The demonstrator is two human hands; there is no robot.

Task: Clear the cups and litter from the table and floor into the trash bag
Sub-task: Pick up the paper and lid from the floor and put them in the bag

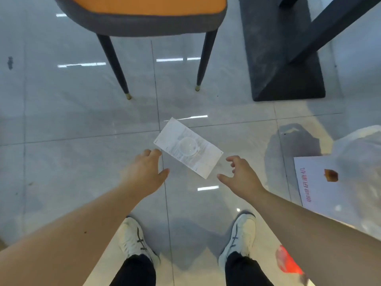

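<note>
A white printed paper sheet (188,148) lies flat on the grey tiled floor, with a clear round plastic lid (188,145) resting on its middle. My left hand (145,173) hovers just left of the sheet, fingers spread and empty. On the sheet's right side my right hand (241,175) is stretched out the same way, empty too. A translucent white trash bag (358,145) sits on the floor at the right edge. A white leaflet (321,182) with red print and a brown picture lies against the bag. A red scrap (287,260) shows below my right forearm.
An orange-seated grey chair (144,15) stands ahead on thin black legs. The black table base (284,58) and its slanted post fill the upper right. My white sneakers (136,240) are planted on the glossy tiles below the sheet.
</note>
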